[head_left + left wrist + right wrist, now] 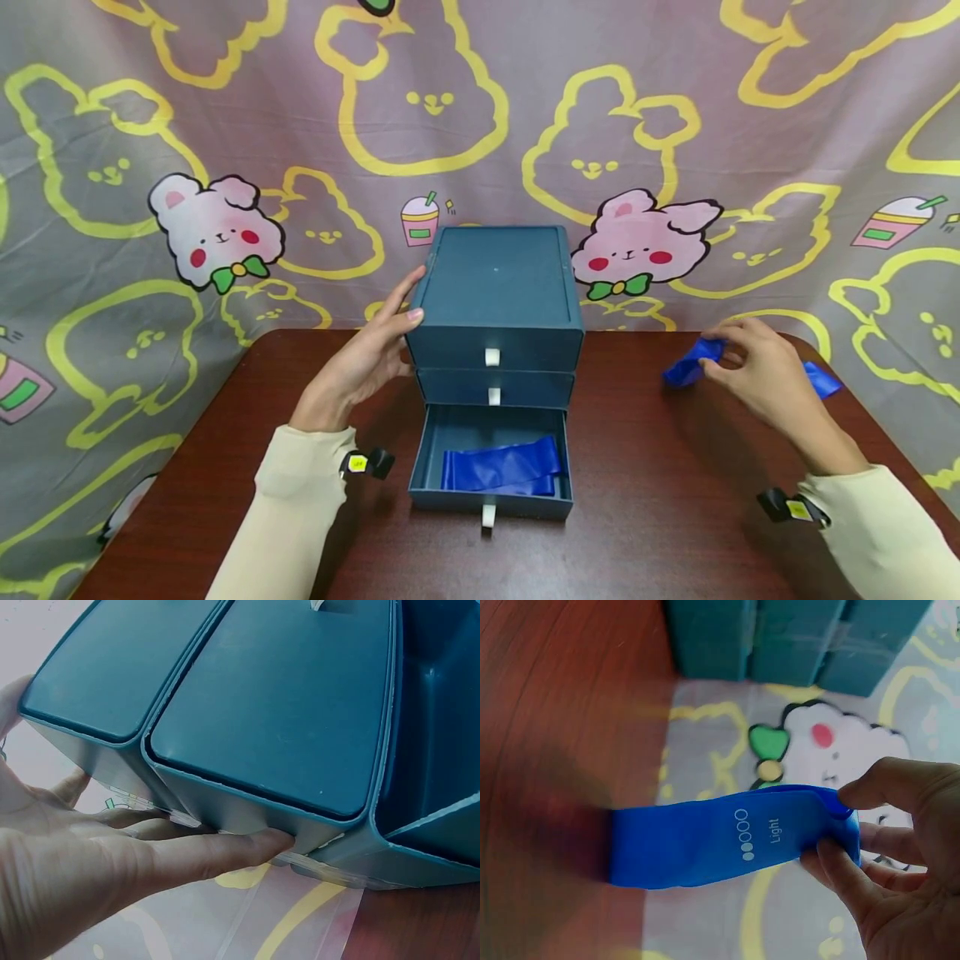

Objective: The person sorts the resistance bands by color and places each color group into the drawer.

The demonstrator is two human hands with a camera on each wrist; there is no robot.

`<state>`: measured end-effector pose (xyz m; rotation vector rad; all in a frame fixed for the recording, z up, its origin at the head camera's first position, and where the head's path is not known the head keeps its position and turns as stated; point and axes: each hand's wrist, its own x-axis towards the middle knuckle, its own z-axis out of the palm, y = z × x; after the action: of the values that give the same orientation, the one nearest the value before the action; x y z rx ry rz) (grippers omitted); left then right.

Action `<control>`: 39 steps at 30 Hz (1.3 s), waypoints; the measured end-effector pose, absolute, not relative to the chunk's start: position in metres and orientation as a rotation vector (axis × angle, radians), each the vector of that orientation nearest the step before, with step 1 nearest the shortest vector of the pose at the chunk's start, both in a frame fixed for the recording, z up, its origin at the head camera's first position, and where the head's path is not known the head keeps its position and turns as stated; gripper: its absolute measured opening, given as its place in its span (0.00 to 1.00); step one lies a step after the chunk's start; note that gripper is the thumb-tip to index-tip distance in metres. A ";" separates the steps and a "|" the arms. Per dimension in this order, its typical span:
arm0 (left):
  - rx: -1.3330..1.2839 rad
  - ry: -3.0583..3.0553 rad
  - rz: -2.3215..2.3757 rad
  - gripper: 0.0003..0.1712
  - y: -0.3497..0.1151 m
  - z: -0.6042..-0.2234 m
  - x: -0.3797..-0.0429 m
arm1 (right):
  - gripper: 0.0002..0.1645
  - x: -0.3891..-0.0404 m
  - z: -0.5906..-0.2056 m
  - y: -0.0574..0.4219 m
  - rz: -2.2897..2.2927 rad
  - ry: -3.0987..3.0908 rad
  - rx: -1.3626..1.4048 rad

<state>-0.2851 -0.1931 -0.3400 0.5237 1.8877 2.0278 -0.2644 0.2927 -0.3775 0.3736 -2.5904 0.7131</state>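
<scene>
A dark teal three-drawer box [495,279] stands on the table, its bottom drawer [491,502] pulled out. Inside that drawer lies a folded blue resistance band [498,467]. My left hand [360,358] rests against the box's left side, its fingers stretched along the wall in the left wrist view [90,862]. To the right of the box, my right hand [765,375] pinches another blue resistance band [697,840] between thumb and fingers. This band hangs as a flat loop and reads "Light".
Beyond my right hand, a further blue strip [822,380] shows near the table's right edge. Upper drawers with white pull tabs [492,357] are closed. A patterned cloth [480,100] hangs behind the brown table [637,533].
</scene>
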 end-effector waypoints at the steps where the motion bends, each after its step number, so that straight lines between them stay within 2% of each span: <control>1: 0.523 1.888 2.027 0.40 -0.193 -0.340 -0.285 | 0.20 -0.262 -0.375 0.290 0.717 -2.585 0.383; 11: 0.525 1.888 2.029 0.40 -0.193 -0.340 -0.286 | 0.23 -0.233 -0.347 0.267 0.794 -2.537 0.488; 27: 0.520 1.888 2.027 0.40 -0.193 -0.340 -0.285 | 0.31 -0.189 -0.308 0.216 0.891 -2.474 0.805; 39: 0.512 1.889 2.033 0.40 -0.192 -0.340 -0.284 | 0.27 -0.186 -0.296 0.157 1.010 -2.421 1.108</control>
<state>-0.2844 -0.1923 -0.3397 0.5122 1.8887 2.0326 -0.1861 0.1572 -0.2956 1.1079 -2.4207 1.0098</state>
